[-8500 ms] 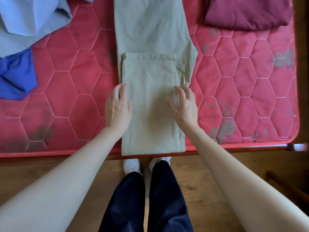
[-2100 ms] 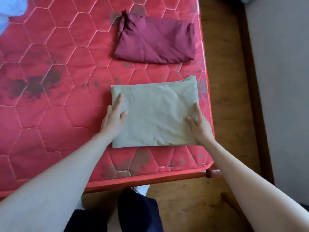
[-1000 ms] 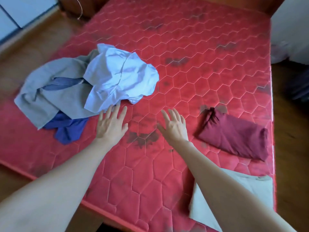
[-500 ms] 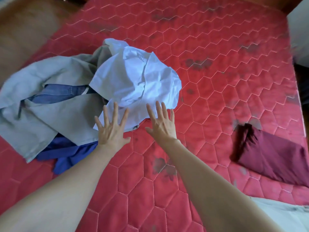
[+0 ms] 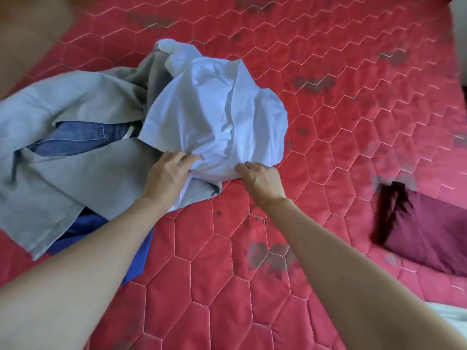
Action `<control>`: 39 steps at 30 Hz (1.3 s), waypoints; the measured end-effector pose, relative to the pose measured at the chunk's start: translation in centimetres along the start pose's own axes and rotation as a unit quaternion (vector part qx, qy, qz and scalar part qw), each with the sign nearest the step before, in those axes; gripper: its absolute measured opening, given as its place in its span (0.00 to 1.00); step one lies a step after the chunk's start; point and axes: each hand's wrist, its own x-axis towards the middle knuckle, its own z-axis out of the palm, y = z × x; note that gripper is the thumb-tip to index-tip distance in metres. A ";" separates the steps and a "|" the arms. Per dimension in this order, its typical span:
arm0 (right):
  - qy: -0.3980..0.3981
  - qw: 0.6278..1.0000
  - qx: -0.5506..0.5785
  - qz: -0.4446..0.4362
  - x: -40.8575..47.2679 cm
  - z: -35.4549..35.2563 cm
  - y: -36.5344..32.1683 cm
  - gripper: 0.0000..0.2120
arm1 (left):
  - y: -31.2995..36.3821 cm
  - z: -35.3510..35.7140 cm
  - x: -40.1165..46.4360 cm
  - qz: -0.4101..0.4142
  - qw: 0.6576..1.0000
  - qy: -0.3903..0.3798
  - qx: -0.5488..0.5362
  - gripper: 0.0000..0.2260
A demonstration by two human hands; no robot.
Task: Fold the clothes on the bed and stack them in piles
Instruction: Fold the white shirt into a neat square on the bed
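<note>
Fingers of the left hand and right hand pinch the near hem of the crumpled white shirt, which tops the unfolded heap on the red mattress. Picking up appears under way; next, lift it clear and spread it flat right of the heap.

person — both forearms bare, no sleeves in view | left hand — no rings, no watch | right hand — likewise unadorned, wrist bare
</note>
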 end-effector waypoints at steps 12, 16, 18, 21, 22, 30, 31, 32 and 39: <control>-0.025 0.998 0.056 0.005 -19.7 -6.9 -0.2 0.08 | 12.1 -4.6 -11.9 0.027 0.996 -0.080 -0.025 0.11; -0.050 0.996 0.073 0.027 -27.0 -6.0 -2.0 0.15 | 16.2 -5.4 -17.4 -0.058 0.993 -0.087 -0.061 0.12; -0.049 0.995 0.081 0.032 -30.5 -5.5 -3.3 0.16 | 18.2 -5.8 -20.2 -0.103 0.990 -0.066 -0.075 0.12; -0.043 0.995 0.086 0.033 -35.3 -4.9 -5.0 0.18 | 20.8 -6.0 -24.7 -0.146 0.983 -0.054 -0.094 0.09; -0.040 0.995 0.086 0.033 -36.9 -4.8 -5.4 0.19 | 21.5 -6.1 -26.3 -0.155 0.982 -0.051 -0.099 0.08; -0.065 0.992 0.102 0.033 -48.5 -4.8 -6.8 0.22 | 28.2 -7.3 -37.6 -0.181 0.972 -0.092 -0.118 0.06; -0.078 0.991 0.104 0.031 -49.7 -4.9 -6.7 0.22 | 29.0 -7.5 -38.6 -0.179 0.971 -0.108 -0.116 0.06; -0.094 0.989 0.106 0.035 -50.5 -5.1 -6.6 0.22 | 29.6 -7.6 -39.2 -0.181 0.969 -0.126 -0.114 0.05; -0.193 0.977 0.083 0.046 -48.6 -6.1 -4.6 0.31 | 28.1 -8.0 -35.9 -0.161 0.964 -0.210 0.036 0.15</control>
